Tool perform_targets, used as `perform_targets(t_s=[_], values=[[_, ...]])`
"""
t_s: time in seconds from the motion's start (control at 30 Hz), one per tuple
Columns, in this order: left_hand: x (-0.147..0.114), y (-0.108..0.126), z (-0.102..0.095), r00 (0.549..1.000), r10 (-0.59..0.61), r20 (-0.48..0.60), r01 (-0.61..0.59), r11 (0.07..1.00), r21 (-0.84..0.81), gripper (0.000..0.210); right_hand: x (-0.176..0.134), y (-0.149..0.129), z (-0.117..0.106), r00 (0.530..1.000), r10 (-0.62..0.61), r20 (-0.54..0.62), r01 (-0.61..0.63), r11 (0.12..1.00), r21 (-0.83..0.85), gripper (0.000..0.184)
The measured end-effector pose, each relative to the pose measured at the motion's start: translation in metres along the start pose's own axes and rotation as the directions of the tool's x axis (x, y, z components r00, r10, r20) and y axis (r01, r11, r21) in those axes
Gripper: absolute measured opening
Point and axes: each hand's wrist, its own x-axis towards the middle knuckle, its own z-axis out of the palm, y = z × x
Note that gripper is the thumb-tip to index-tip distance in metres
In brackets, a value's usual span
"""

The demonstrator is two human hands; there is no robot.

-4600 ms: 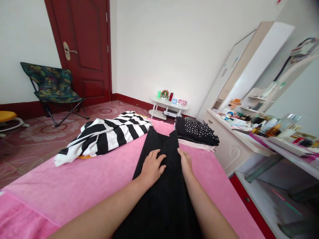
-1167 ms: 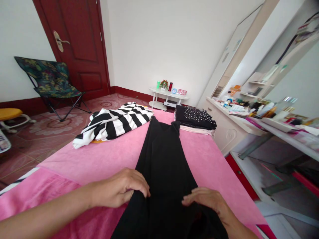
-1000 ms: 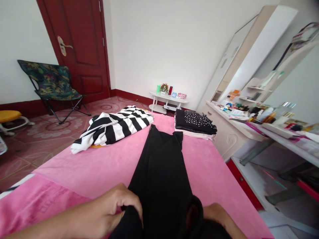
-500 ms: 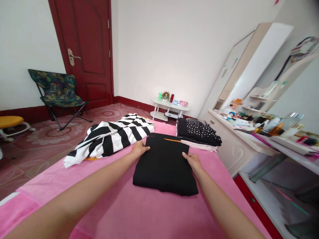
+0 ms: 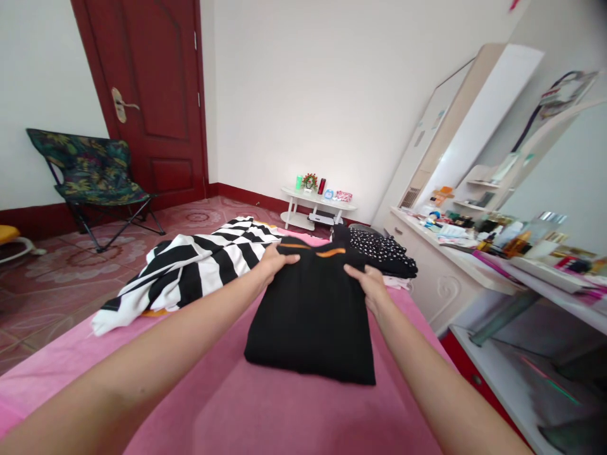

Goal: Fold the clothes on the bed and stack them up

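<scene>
Folded down since one second ago: the black garment (image 5: 313,316), then a long strip reaching toward the camera, is now a compact block with both hands at its far end. I record the left hand (image 5: 274,262) clamped on the far left corner, thumb laid over the top and remaining fingers out of sight behind the edge. I record the right hand (image 5: 372,284) likewise closed on the right side near the far end, thumb on top. Between the hands, orange strips (image 5: 331,253) show along the far edge. The block sits centrally over the pink cover (image 5: 213,392), near edge slightly lower at its right; I cannot tell whether any part is raised clear. Past its far right corner black meets black, and I cannot confirm contact with the dotted garment (image 5: 382,249), which rests on pale pink fabric (image 5: 398,282). To the left, beyond the left forearm, a striped garment (image 5: 208,259) lies loosely bunched.

Farther out, I note a white stand (image 5: 313,198) against the wall, bearing a green container (image 5: 298,182), a red cylinder (image 5: 322,186) and a patterned box (image 5: 344,196). At right, a dressing table (image 5: 443,272) is crowded with bottles; at left, a folding chair (image 5: 102,170) stands before the red door (image 5: 152,120).
</scene>
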Motion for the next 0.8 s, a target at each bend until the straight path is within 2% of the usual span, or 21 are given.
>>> perform_targets(t_s=[0.07,0.1,0.17,0.23,0.27,0.3,0.37,0.4,0.43,0.47,0.53,0.6,0.67,0.73,0.8], values=[[0.008,0.038,-0.013,0.999,0.042,-0.013,-0.043,0.997,-0.066,0.056,-0.008,-0.038,-0.003,0.975,-0.217,-0.053,0.219,0.975,0.039,0.042],[0.01,0.057,-0.021,0.991,0.135,-0.023,-0.137,0.983,-0.119,0.064,-0.012,-0.056,-0.006,0.936,-0.348,-0.064,0.35,0.936,0.034,0.043],[0.006,0.089,-0.034,0.955,0.298,-0.01,-0.298,0.952,-0.077,0.075,-0.026,-0.083,-0.013,0.827,-0.559,-0.058,0.557,0.829,-0.041,0.04],[-0.013,0.105,-0.044,0.906,0.423,0.026,-0.424,0.904,0.049,0.081,-0.047,-0.089,-0.022,0.743,-0.67,-0.013,0.656,0.731,-0.19,0.034],[-0.029,0.105,-0.048,0.889,0.453,0.062,-0.458,0.881,0.119,0.079,-0.061,-0.082,-0.027,0.723,-0.691,0.023,0.669,0.691,-0.275,0.03],[-0.049,0.1,-0.051,0.879,0.463,0.115,-0.477,0.861,0.175,0.073,-0.077,-0.068,-0.032,0.722,-0.688,0.07,0.664,0.662,-0.348,0.029],[-0.096,0.079,-0.06,0.859,0.415,0.299,-0.488,0.841,0.234,0.05,-0.113,-0.026,-0.045,0.759,-0.618,0.202,0.635,0.636,-0.438,0.033],[-0.121,0.066,-0.065,0.831,0.368,0.418,-0.492,0.838,0.239,0.042,-0.132,-0.002,-0.052,0.782,-0.554,0.285,0.62,0.645,-0.447,0.038],[-0.144,0.052,-0.071,0.775,0.312,0.55,-0.5,0.835,0.23,0.038,-0.15,0.023,-0.06,0.788,-0.476,0.39,0.614,0.652,-0.445,0.042],[-0.165,0.04,-0.078,0.741,0.244,0.626,-0.488,0.836,0.251,0.042,-0.166,0.043,-0.069,0.771,-0.394,0.499,0.62,0.644,-0.449,0.046],[-0.193,0.028,-0.091,0.725,0.146,0.673,-0.462,0.828,0.317,0.055,-0.188,0.067,-0.085,0.767,-0.333,0.548,0.612,0.635,-0.471,0.058],[-0.2,0.034,-0.1,0.717,0.102,0.69,-0.473,0.798,0.374,0.059,-0.195,0.06,-0.095,0.765,-0.302,0.569,0.61,0.622,-0.491,0.053],[-0.186,0.056,-0.098,0.693,0.105,0.713,-0.518,0.76,0.392,0.05,-0.187,0.027,-0.091,0.772,-0.336,0.539,0.62,0.585,-0.523,0.039],[-0.161,0.085,-0.081,0.695,0.148,0.704,-0.558,0.729,0.397,0.036,-0.17,-0.016,-0.071,0.78,-0.449,0.437,0.626,0.537,-0.565,0.031],[-0.134,0.108,-0.051,0.727,0.221,0.65,-0.584,0.697,0.416,0.029,-0.151,-0.051,-0.039,0.758,-0.564,0.328,0.633,0.514,-0.579,0.031]])
